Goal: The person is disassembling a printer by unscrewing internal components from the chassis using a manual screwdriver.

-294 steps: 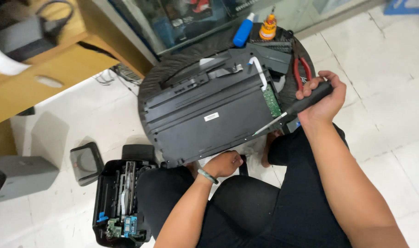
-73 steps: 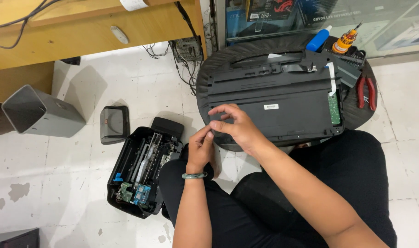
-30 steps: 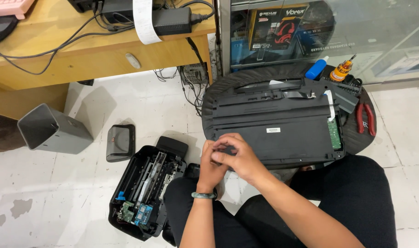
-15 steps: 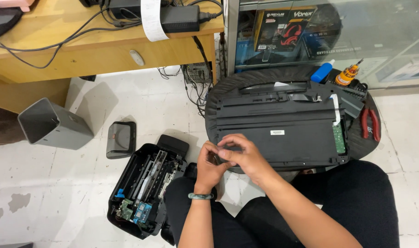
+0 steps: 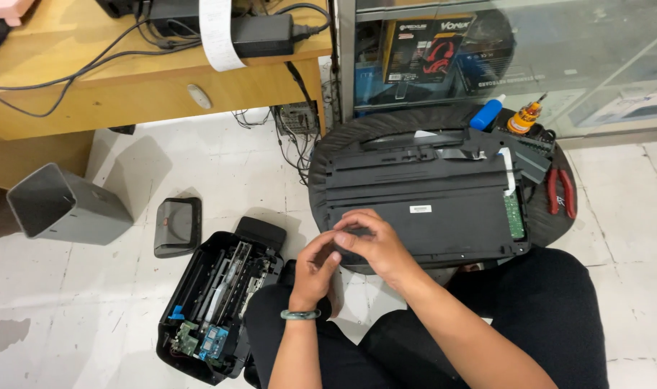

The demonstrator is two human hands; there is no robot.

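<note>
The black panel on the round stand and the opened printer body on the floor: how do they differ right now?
The black panel lies flat, closed-faced, on the round stand, both hands at its near edge. The printer body sits on the floor, open, innards exposed, untouched. Both are black plastic.

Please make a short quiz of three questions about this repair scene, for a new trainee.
1. True or false: both hands meet at the near left edge of the black printer panel.
2. Which tool lies at the right of the panel? A red-handled pliers B hammer C saw
3. Fill in: the open printer body on the floor lies at the person's ____ side.

Key: 1 true: left hand, right hand. 2 A, red-handled pliers. 3 left, open printer body.
</note>
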